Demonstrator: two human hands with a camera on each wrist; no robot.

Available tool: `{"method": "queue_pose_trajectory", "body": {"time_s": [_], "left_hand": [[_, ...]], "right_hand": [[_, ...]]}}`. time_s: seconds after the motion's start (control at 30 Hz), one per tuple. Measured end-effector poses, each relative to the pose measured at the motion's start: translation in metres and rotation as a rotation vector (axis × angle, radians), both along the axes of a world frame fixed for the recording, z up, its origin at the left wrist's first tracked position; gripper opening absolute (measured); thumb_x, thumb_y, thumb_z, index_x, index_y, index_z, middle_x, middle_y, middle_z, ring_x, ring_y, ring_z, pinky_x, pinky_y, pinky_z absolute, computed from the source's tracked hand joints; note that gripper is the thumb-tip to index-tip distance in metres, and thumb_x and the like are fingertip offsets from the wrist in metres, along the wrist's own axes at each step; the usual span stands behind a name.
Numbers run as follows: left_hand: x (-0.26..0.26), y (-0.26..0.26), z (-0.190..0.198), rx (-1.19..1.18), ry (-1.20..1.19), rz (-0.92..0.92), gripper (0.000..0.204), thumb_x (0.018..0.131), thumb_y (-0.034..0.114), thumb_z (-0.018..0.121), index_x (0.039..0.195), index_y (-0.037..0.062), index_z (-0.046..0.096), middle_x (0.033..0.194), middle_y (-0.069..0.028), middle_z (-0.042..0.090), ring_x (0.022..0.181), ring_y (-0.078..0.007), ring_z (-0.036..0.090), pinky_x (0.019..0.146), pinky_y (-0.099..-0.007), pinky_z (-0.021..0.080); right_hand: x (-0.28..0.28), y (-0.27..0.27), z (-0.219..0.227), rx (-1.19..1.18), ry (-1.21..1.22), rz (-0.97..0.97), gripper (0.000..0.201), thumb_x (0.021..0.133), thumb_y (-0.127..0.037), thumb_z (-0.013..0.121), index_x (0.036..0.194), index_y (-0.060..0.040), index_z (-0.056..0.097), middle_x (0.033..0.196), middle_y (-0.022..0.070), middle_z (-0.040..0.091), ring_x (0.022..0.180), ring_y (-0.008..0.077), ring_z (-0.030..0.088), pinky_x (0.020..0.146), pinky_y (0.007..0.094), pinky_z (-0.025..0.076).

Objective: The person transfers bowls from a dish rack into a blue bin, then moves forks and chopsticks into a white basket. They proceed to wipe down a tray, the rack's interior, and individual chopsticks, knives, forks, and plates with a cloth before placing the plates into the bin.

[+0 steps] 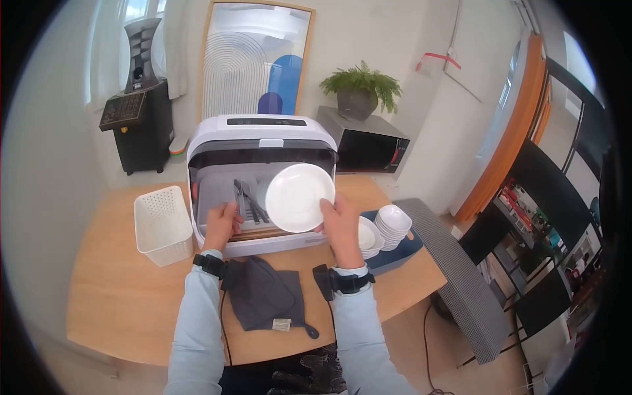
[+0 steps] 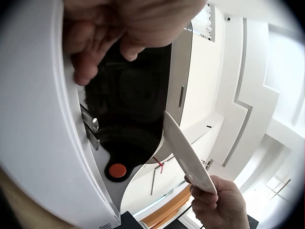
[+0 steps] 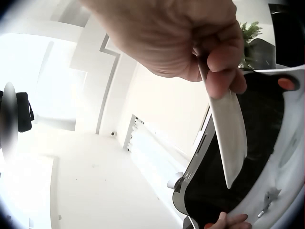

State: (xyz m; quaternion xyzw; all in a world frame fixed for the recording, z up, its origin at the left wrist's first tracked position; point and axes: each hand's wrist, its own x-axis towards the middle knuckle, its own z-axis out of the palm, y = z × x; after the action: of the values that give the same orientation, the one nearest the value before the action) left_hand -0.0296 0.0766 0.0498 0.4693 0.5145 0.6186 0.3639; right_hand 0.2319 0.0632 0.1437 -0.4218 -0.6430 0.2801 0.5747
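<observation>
My right hand point(image 1: 341, 227) pinches a round white plate point(image 1: 297, 197) by its right edge, between thumb and fingers. The plate is tilted up in front of an open white countertop machine point(image 1: 263, 131) with a dark see-through lid point(image 2: 128, 100). Metal cutlery point(image 1: 247, 201) lies inside the machine. At the machine's front left edge is my left hand point(image 1: 222, 224), fingers loosely bent and holding nothing. In the left wrist view, cutlery handles point(image 2: 93, 125) stick up just past those fingers. The plate hides the right part of the interior.
A white perforated basket point(image 1: 161, 247) stands left of the machine. On the right, a blue-grey bin point(image 1: 395, 260) holds stacked white bowls point(image 1: 394, 224). A dark grey cloth point(image 1: 266, 296) lies in front on the wooden table point(image 1: 118, 296). Behind stands a microwave point(image 1: 368, 141) with a potted plant point(image 1: 359, 95).
</observation>
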Motion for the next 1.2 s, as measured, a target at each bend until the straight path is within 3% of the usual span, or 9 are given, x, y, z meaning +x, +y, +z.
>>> {"method": "queue_pose_trajectory", "body": {"time_s": [0.17,0.23,0.47,0.67,0.77,0.93,1.03,1.07,1.2], "left_hand": [[0.003,-0.003,0.002,0.017,0.041,0.038,0.032,0.094,0.028,0.054,0.081,-0.0003,0.062,0.066,-0.0066,0.062,0.047,-0.0111,0.052,0.041,-0.025,0.038],[0.003,-0.002,0.002,0.028,0.033,0.032,0.03,0.093,0.026,0.055,0.08,-0.0003,0.062,0.066,-0.006,0.061,0.047,-0.0112,0.053,0.042,-0.0257,0.039],[0.004,-0.004,0.002,0.039,0.061,0.014,0.024,0.093,0.02,0.056,0.085,-0.0013,0.062,0.068,-0.0067,0.061,0.046,-0.0111,0.05,0.044,-0.0257,0.041],[0.005,-0.005,0.003,0.037,0.083,0.014,0.021,0.093,0.018,0.056,0.087,-0.0012,0.062,0.068,-0.006,0.061,0.046,-0.0104,0.05,0.043,-0.0251,0.039],[0.006,-0.005,0.003,0.045,0.097,0.011,0.02,0.093,0.018,0.057,0.089,-0.0013,0.062,0.068,-0.0059,0.061,0.046,-0.0102,0.051,0.042,-0.0251,0.039],[0.004,-0.003,0.001,0.05,0.087,0.003,0.019,0.093,0.016,0.056,0.09,-0.0017,0.062,0.068,-0.006,0.061,0.046,-0.0102,0.051,0.041,-0.0249,0.038],[0.003,-0.002,-0.001,0.049,0.073,0.004,0.019,0.092,0.015,0.056,0.09,-0.002,0.062,0.068,-0.0062,0.061,0.045,-0.0102,0.051,0.041,-0.0247,0.038],[0.003,-0.002,-0.002,0.049,0.07,0.005,0.018,0.092,0.015,0.057,0.09,-0.0021,0.062,0.068,-0.0063,0.061,0.045,-0.0103,0.051,0.041,-0.0247,0.037],[0.004,-0.003,0.0,0.038,0.066,0.015,0.018,0.092,0.015,0.057,0.091,-0.0023,0.062,0.067,-0.0067,0.061,0.045,-0.0105,0.051,0.04,-0.0246,0.037]], "right_hand": [[0.09,-0.036,0.017,-0.043,0.02,-0.189,0.024,0.086,-0.006,0.053,0.098,0.0126,0.061,0.064,0.0134,0.063,0.045,0.015,0.06,0.037,0.0275,0.045],[0.124,-0.046,0.024,-0.059,-0.037,-0.377,0.027,0.081,-0.003,0.052,0.1,0.0133,0.061,0.06,0.0137,0.062,0.043,0.0164,0.06,0.038,0.0291,0.046],[0.211,-0.047,0.038,-0.083,-0.52,-0.733,0.021,0.076,-0.002,0.05,0.086,0.013,0.061,0.059,0.021,0.061,0.04,0.0257,0.061,0.042,0.0354,0.048],[0.225,-0.045,0.047,-0.191,-0.632,-0.741,0.018,0.075,-0.005,0.052,0.078,0.0089,0.064,0.057,0.0187,0.06,0.043,0.0264,0.062,0.043,0.0344,0.048],[0.223,-0.039,0.039,-0.185,-0.664,-0.674,0.021,0.075,-0.003,0.05,0.079,0.0138,0.061,0.058,0.0221,0.061,0.043,0.0283,0.062,0.049,0.0371,0.051],[0.227,-0.009,0.005,-0.356,-0.729,-0.694,0.022,0.072,-0.007,0.051,0.058,0.0061,0.064,0.047,0.0177,0.057,0.047,0.03,0.063,0.058,0.0381,0.054],[0.215,-0.005,-0.012,-0.449,-0.667,-0.693,0.023,0.072,-0.007,0.051,0.057,0.0069,0.062,0.048,0.0167,0.059,0.048,0.0288,0.064,0.058,0.0368,0.053],[0.213,-0.003,-0.02,-0.456,-0.675,-0.702,0.03,0.077,-0.012,0.048,0.057,0.0025,0.064,0.047,0.014,0.059,0.045,0.0251,0.062,0.054,0.0355,0.052],[0.217,-0.007,-0.034,-0.432,-0.588,-0.617,0.034,0.083,-0.015,0.046,0.063,0.0042,0.065,0.047,0.0136,0.059,0.043,0.0238,0.06,0.049,0.0339,0.05]]}}
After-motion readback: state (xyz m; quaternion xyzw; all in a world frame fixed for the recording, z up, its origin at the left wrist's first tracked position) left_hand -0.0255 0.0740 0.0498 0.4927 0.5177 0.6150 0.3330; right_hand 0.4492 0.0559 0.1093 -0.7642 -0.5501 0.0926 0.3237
